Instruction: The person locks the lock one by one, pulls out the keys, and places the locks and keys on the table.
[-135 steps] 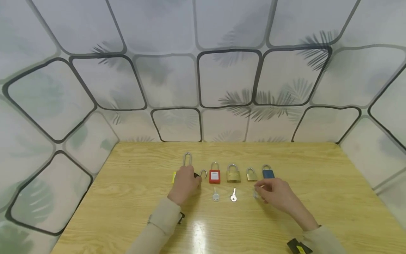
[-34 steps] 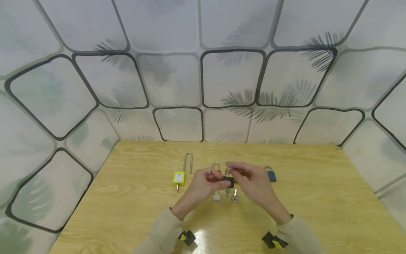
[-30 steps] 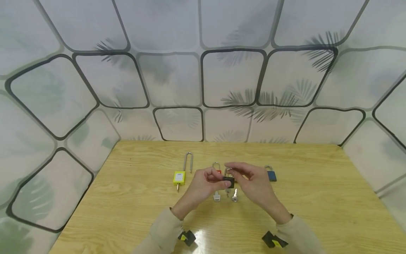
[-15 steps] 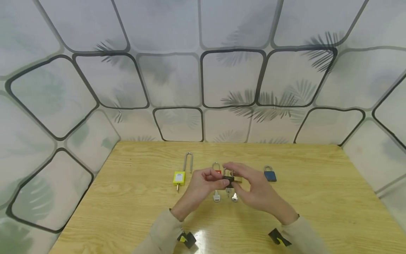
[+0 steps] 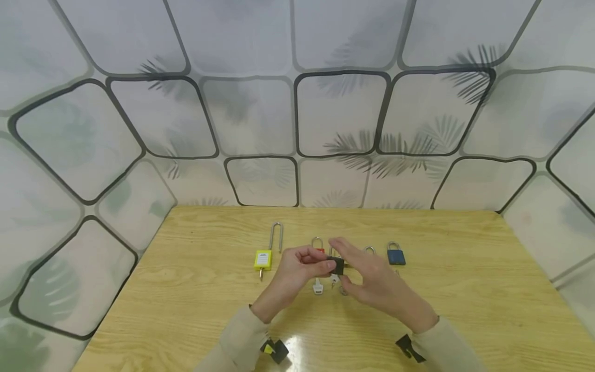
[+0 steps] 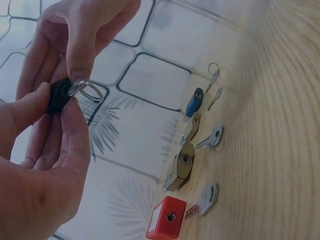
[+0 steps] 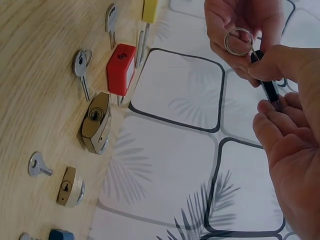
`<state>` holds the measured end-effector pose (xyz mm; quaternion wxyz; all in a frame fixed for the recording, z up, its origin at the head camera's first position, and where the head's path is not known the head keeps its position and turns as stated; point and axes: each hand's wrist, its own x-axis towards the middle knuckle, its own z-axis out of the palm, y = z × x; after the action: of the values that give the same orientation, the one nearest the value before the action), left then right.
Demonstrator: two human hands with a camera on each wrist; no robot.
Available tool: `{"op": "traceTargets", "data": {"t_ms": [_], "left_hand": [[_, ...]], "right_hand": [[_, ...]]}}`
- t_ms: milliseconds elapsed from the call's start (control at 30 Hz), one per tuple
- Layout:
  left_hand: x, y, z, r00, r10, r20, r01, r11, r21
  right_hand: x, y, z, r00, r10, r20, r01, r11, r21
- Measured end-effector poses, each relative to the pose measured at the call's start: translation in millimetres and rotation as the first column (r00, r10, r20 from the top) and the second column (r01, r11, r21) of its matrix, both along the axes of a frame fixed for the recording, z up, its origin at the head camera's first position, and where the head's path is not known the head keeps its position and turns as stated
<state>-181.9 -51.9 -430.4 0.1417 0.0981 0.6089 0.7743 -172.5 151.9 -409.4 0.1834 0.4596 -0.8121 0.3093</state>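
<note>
Pinching the black padlock between thumb and fingers, the left hand holds it up above the table, probably to leave both its ends within reach. The right hand grips it lengthwise, thumb at the keyhole end and fingertips by the shackle, which would suit pressing along its length. A key ring hangs at the keyhole end (how far the key sits inside, I cannot tell). The other locks lie in a row, with loose keys in front of some, presumably to match each pair.

The yellow padlock is a boxy block with a pale label, a key jutting from its base and a long, thin steel loop with one leg free. The red padlock has a similar square body. Two brass padlocks, one larger, show dull gold metal with rounded keyhole faces; the blue padlock is small and squarish. Streaky yellowish wood grain covers the tabletop, and the white backdrop carries grey rounded outlines and feathery leaves.
</note>
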Motion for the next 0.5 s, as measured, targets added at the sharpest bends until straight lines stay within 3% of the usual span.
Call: {"op": "traceTargets", "data": {"t_ms": [500], "left_hand": [[1.0, -3.7, -3.7, 1.000, 0.016, 0.011, -0.015, 1.000, -0.020]], "right_hand": [[-1.3, -5.8, -4.4, 0.999, 0.013, -0.050, -0.012, 1.000, 0.021]]}}
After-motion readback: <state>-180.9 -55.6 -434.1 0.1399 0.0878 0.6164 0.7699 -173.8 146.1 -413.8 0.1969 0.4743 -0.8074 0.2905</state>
